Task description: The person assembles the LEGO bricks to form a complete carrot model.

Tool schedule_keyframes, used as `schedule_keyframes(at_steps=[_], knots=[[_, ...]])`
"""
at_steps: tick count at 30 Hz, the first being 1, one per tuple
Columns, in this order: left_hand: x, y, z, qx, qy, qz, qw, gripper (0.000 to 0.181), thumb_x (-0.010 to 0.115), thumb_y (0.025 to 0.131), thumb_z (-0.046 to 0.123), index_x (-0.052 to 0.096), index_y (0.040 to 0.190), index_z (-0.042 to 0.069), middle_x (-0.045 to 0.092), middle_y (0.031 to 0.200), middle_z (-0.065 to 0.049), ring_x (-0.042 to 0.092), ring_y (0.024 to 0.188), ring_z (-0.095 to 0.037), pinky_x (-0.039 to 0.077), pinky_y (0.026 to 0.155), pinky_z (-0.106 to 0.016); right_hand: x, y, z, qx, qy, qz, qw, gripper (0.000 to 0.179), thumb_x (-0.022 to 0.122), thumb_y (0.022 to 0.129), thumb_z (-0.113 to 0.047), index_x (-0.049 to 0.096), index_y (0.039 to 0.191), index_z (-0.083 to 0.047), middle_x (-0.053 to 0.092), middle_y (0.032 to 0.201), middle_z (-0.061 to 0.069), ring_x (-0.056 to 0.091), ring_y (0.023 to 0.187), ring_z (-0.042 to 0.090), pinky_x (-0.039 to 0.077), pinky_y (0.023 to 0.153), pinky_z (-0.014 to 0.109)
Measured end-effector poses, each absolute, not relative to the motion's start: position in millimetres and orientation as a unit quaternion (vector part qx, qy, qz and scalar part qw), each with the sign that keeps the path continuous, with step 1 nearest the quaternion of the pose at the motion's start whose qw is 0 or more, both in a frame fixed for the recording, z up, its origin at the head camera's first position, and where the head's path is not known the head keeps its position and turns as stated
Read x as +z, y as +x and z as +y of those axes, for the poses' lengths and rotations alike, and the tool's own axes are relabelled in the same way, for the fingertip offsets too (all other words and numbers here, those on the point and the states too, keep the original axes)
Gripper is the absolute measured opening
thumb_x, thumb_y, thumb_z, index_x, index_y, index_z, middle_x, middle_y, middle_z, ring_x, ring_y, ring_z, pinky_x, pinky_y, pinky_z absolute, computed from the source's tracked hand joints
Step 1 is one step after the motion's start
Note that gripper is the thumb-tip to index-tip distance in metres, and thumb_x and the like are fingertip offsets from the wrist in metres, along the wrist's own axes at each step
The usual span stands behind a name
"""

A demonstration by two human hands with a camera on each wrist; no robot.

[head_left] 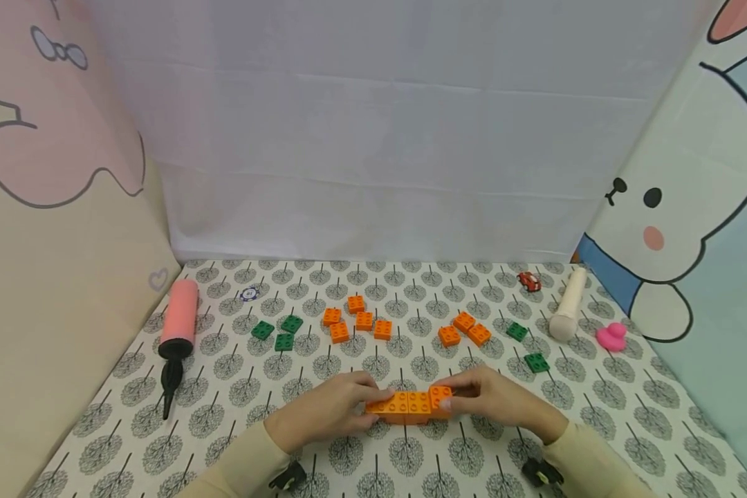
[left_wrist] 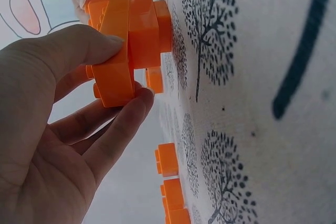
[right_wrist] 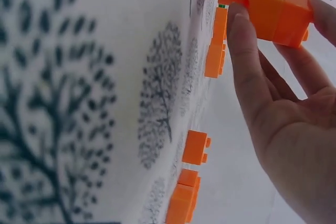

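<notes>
Between both hands, in the head view, is a joined row of orange toy bricks [head_left: 398, 408] with studs on top. My left hand [head_left: 336, 409] pinches its left end, thumb on the near side. The left wrist view shows the thumb [left_wrist: 102, 45] against the long upper brick [left_wrist: 115, 74], with more bricks joined underneath. At the right end, my right hand [head_left: 494, 400] holds a small square brick [head_left: 440, 400] that stands higher than the rest. In the right wrist view this end brick [right_wrist: 294, 17] sits between thumb and fingers [right_wrist: 244, 51].
Loose orange bricks lie behind the hands in a left group [head_left: 364, 321] and a right group [head_left: 464, 321]. Green bricks [head_left: 284, 342] lie left and right. Outward are a pink-handled tool [head_left: 180, 315], a white cylinder [head_left: 569, 304], a pink duck [head_left: 611, 337] and a red car [head_left: 528, 281].
</notes>
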State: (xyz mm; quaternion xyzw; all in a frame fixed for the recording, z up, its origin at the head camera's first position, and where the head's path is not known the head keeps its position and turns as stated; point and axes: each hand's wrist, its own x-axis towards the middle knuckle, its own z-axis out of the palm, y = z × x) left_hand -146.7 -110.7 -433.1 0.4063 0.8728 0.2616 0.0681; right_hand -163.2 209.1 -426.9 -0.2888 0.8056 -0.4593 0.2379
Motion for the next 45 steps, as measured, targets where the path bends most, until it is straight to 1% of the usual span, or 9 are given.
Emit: schedule_keyframes(at_steps=[8,12,16,21,28,32,39,42,45], knots=[[-432.0,-147.2,-109.5,0.264,0.415,0.868,0.061,0.046,0.071,0.089,0.016,0.063,0.134,0.016,0.065,0.107,0.004,0.057,0.08,-0.005,0.049,0.07,-0.009,-419.8,-165.5,213.2,-0.407,-0.271,0.849,0.202,0.039,0.058,0.101,-0.034,0.065,0.133,-0.014,0.07,0.116,0.0,0.065,0.089,0.011,0.055,0.074,0.027],[-431.5,-147.8,-109.5,0.264,0.417,0.867,0.067,0.046,0.071,0.09,0.016,0.062,0.135,0.016,0.066,0.108,0.002,0.057,0.082,-0.004,0.049,0.072,-0.009,-422.1,-173.7,217.6,-0.362,-0.249,0.893,0.099,0.038,0.057,0.101,-0.035,0.066,0.131,-0.012,0.07,0.12,0.003,0.066,0.096,0.013,0.057,0.08,0.029],[-431.8,-148.4,-110.6,0.265,0.413,0.868,0.072,0.046,0.071,0.09,0.017,0.062,0.135,0.017,0.066,0.109,0.003,0.059,0.082,-0.004,0.049,0.072,-0.009,-424.9,-185.7,218.5,-0.285,-0.228,0.931,-0.023,0.035,0.063,0.099,-0.025,0.066,0.13,-0.01,0.068,0.124,0.009,0.065,0.104,0.024,0.056,0.088,0.044],[-432.7,-149.5,-111.8,0.275,0.414,0.864,0.076,0.045,0.071,0.09,0.017,0.062,0.134,0.017,0.066,0.111,0.003,0.059,0.083,-0.004,0.05,0.072,-0.009,-426.9,-199.7,218.9,-0.212,-0.191,0.955,-0.084,0.04,0.066,0.097,-0.024,0.063,0.133,-0.007,0.062,0.125,0.017,0.06,0.11,0.037,0.053,0.088,0.056],[-434.6,-150.2,-111.1,0.266,0.419,0.866,0.069,0.046,0.072,0.089,0.018,0.063,0.134,0.018,0.066,0.111,0.005,0.057,0.084,-0.001,0.049,0.073,-0.009,-429.1,-211.2,227.2,-0.188,-0.167,0.964,-0.082,0.043,0.068,0.094,-0.019,0.06,0.133,0.0,0.06,0.122,0.022,0.059,0.108,0.039,0.051,0.09,0.057],[-434.5,-150.2,-110.9,0.263,0.415,0.868,0.07,0.046,0.072,0.089,0.018,0.063,0.134,0.018,0.066,0.111,0.005,0.057,0.084,-0.001,0.049,0.073,-0.009,-428.2,-213.6,232.9,-0.187,-0.142,0.971,-0.047,0.047,0.066,0.095,-0.021,0.057,0.137,-0.001,0.06,0.122,0.025,0.06,0.105,0.039,0.052,0.089,0.057],[-433.8,-150.3,-111.3,0.269,0.414,0.866,0.074,0.046,0.072,0.089,0.017,0.063,0.134,0.017,0.065,0.109,0.006,0.056,0.083,-0.002,0.049,0.072,-0.009,-429.1,-218.1,238.6,-0.197,-0.122,0.973,0.009,0.048,0.064,0.097,-0.023,0.056,0.137,0.002,0.058,0.128,0.029,0.058,0.113,0.044,0.049,0.095,0.06],[-433.6,-150.2,-111.4,0.271,0.416,0.865,0.072,0.046,0.072,0.089,0.017,0.063,0.134,0.017,0.065,0.109,0.006,0.057,0.083,-0.002,0.049,0.072,-0.009,-430.0,-220.7,239.3,-0.209,-0.125,0.97,0.012,0.044,0.065,0.096,-0.019,0.058,0.134,0.003,0.061,0.126,0.027,0.062,0.096,0.033,0.054,0.083,0.05],[-433.2,-149.7,-111.3,0.273,0.415,0.865,0.073,0.046,0.072,0.089,0.017,0.063,0.134,0.017,0.065,0.109,0.005,0.057,0.083,-0.003,0.049,0.072,-0.009,-431.3,-223.1,240.5,-0.22,-0.127,0.967,0.011,0.041,0.064,0.096,-0.016,0.06,0.131,0.004,0.065,0.119,0.023,0.056,0.075,0.02,0.05,0.064,0.036]])
